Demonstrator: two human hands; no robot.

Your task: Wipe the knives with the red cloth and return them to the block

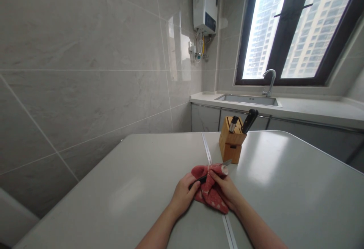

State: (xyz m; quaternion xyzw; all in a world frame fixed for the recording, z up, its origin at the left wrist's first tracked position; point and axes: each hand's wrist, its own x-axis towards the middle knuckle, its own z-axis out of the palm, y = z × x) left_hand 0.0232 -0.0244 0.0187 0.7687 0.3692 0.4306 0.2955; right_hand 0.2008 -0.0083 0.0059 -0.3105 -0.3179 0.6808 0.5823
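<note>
My left hand point(182, 194) grips the black handle of a small knife point(226, 162), whose blade tip pokes out to the right. My right hand point(226, 188) holds a red dotted cloth point(210, 192) wrapped around the blade. Both hands rest low over the grey table point(136, 188), close together. Just beyond them stands a wooden knife block point(231, 143) with two dark-handled knives in its slots.
A seam strip point(207, 150) runs down the table's middle. A tiled wall is on the left. Behind the table are a counter with a steel sink point(247, 99) and tap point(270, 80), a window, and a wall-mounted water heater point(205, 2).
</note>
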